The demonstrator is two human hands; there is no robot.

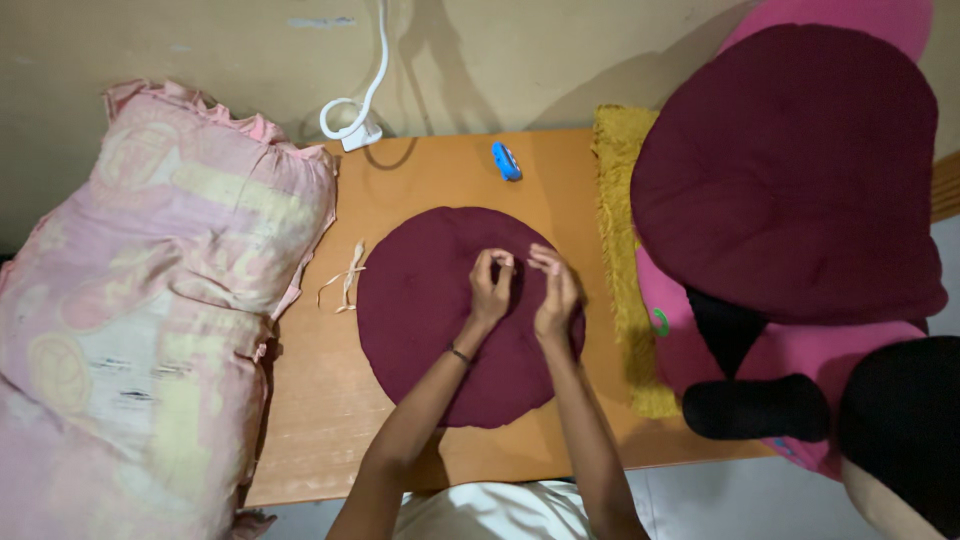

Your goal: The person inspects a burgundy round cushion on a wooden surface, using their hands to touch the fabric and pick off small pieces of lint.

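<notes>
Round maroon cushion (420,310) — flat, soft — under left hand (490,290), right hand (556,295).

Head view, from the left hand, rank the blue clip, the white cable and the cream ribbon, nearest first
From the left hand:
1. Blue clip, straight ahead on the wooden table.
2. Cream ribbon, off to the left, only slightly farther.
3. White cable, far left by the wall.

A pink pillow (150,300), blue clip (506,161), white cable (360,100) and yellow mat (622,260) lie around.

Both hands, left hand (491,288) and right hand (556,296), fingertips pinched together over a round maroon cushion (420,310) on an orange table (330,400)
</notes>
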